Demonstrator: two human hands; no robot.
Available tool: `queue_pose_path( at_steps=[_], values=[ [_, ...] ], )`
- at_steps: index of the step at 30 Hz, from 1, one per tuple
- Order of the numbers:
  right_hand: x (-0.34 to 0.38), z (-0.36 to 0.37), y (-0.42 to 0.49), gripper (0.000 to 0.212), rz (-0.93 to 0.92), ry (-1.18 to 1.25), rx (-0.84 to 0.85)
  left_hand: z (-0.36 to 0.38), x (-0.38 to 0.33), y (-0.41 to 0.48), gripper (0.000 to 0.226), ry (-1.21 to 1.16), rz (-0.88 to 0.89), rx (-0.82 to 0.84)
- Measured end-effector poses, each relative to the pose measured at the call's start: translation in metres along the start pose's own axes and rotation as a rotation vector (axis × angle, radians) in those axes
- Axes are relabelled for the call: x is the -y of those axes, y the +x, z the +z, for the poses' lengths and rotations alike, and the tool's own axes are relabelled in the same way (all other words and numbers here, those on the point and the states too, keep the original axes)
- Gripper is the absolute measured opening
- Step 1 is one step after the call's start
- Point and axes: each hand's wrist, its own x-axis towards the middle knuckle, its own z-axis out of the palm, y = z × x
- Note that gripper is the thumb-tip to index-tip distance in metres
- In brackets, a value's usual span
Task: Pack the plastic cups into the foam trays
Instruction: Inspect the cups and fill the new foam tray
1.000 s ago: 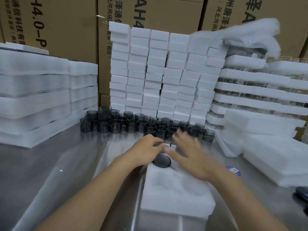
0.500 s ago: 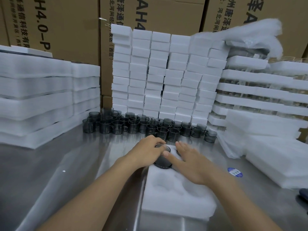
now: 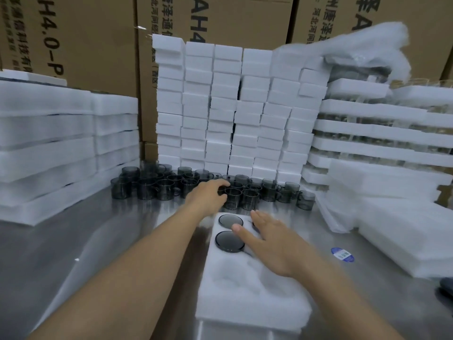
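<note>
Left hand [image 3: 208,197] is out at the bunch of smoky grey cups [image 3: 157,186] on the steel table [image 3: 73,241], fingers curled round a front cup [image 3: 222,191]. Right hand [image 3: 274,241] lies flat and relaxed on the foam tray [image 3: 245,298], gripping nothing, thumb tip at the edge of the far seated cup [image 3: 229,220]. The near seated cup [image 3: 229,241] sits in the next pocket toward me. Another is mostly hidden under the fingers. Stacked foam blocks [image 3: 232,106] stand behind the bunch, with cardboard boxes [image 3: 85,45] behind those. There's a blue sticker [image 3: 342,254] right of the tray.
</note>
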Motion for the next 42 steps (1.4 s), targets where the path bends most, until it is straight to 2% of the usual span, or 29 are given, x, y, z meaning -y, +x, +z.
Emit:
queue_pose_path(
  at_steps=[6, 10, 13, 15, 17, 20, 23, 25, 29, 33, 34, 37, 42],
  values=[
    [0.002, 0.000, -0.002, 0.099, -0.005, 0.003, 0.008, 0.013, -0.022, 0.013, 0.039, 0.122, -0.030, 0.141],
    [0.001, 0.001, 0.000, 0.097, -0.011, -0.004, -0.008, 0.014, -0.027, 0.011, 0.007, 0.190, -0.033, 0.057],
    [-0.001, 0.003, 0.001, 0.100, -0.024, 0.003, -0.022, 0.006, -0.033, 0.000, 0.006, 0.168, -0.005, -0.015],
    [-0.001, 0.001, 0.003, 0.100, -0.024, -0.007, -0.041, -0.005, -0.040, -0.011, 0.008, 0.070, 0.014, -0.079],
    [-0.001, 0.003, 0.001, 0.100, -0.010, 0.006, -0.048, -0.014, -0.048, -0.028, 0.006, -0.184, 0.018, -0.149],
    [0.002, 0.003, -0.001, 0.092, 0.000, 0.104, -0.165, -0.022, -0.060, -0.054, 0.011, -0.830, -0.040, -0.178],
    [0.006, -0.001, -0.003, 0.073, -0.029, 0.144, -0.378, -0.024, -0.064, -0.079, 0.022, -1.452, -0.231, 0.031],
    [0.009, -0.004, -0.005, 0.061, -0.082, 0.175, -0.507, -0.024, -0.064, -0.090, 0.026, -1.649, -0.305, 0.154],
    [0.018, -0.007, -0.011, 0.063, -0.205, 0.087, -0.568, -0.025, -0.060, -0.100, 0.047, -1.751, -0.276, 0.243],
    [0.026, -0.011, -0.015, 0.039, -0.243, 0.021, -0.610, -0.026, -0.058, -0.103, 0.054, -1.680, -0.258, 0.269],
    [0.028, -0.010, -0.016, 0.040, -0.245, 0.018, -0.618, -0.026, -0.057, -0.102, 0.054, -1.662, -0.274, 0.263],
    [0.029, -0.009, -0.015, 0.041, -0.288, 0.085, -0.673, -0.025, -0.059, -0.102, 0.041, -1.605, -0.324, 0.239],
    [0.028, -0.007, -0.014, 0.012, -0.376, 0.183, -0.873, -0.023, -0.061, -0.101, 0.021, -1.605, -0.377, 0.242]
  ],
)
